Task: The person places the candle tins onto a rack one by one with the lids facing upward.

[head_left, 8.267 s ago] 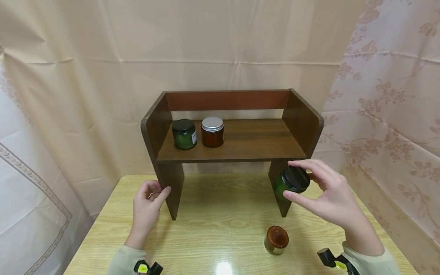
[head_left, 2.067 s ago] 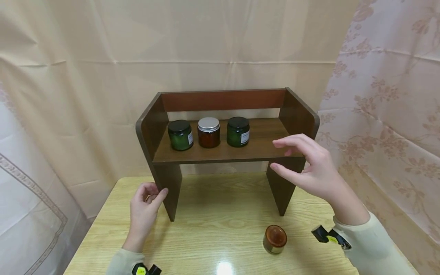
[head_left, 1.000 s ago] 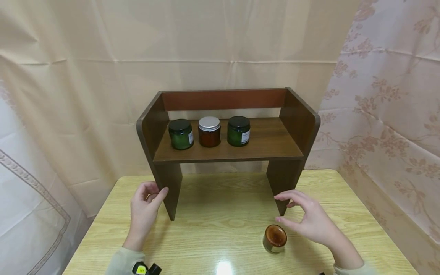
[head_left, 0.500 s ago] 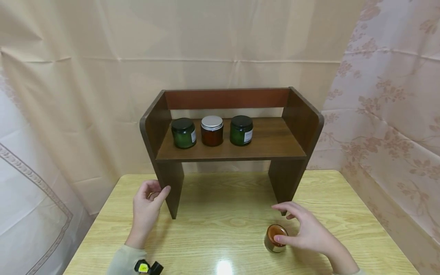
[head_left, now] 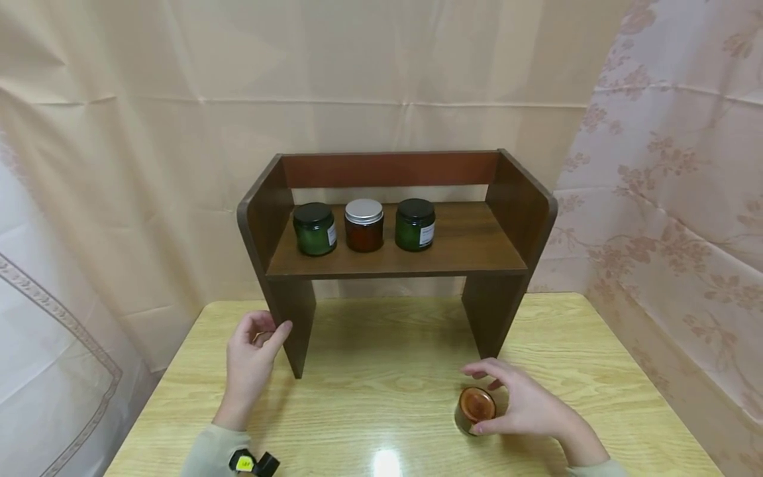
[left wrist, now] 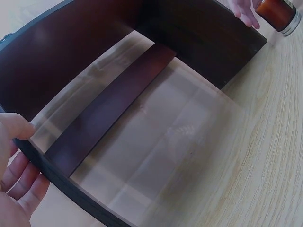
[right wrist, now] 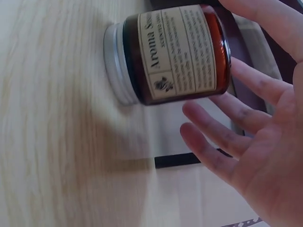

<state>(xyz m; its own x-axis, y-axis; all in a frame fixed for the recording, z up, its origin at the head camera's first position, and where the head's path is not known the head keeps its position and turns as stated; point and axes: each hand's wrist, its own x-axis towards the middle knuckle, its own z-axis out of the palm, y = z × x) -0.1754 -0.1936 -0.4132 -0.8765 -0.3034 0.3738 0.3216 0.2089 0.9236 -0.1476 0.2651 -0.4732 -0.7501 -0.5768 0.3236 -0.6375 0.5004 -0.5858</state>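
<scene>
My left hand (head_left: 250, 361) grips the left side panel of a dark brown wooden desk shelf (head_left: 393, 262), thumb on the front edge, fingers behind. In the left wrist view, that thumb and the curled fingers straddle the panel. My right hand (head_left: 527, 405) is around an amber glass candle jar (head_left: 477, 404) on the table, with thumb and fingers spread apart and the thumb overlapping its near side. The right wrist view shows the jar upside down, its silver lid (right wrist: 118, 64) against the table and a cream label (right wrist: 177, 52) on its side.
On the shelf board stand a green jar with a black lid (head_left: 314, 230), an amber jar with a silver lid (head_left: 364, 226) and another black-lidded green jar (head_left: 415, 225). A beige curtain (head_left: 381, 66) hangs behind the wooden table (head_left: 357, 424).
The second green jar went from my right hand onto the shelf. My right hand then came down to the amber jar on the table. My left hand stays at the side panel.
</scene>
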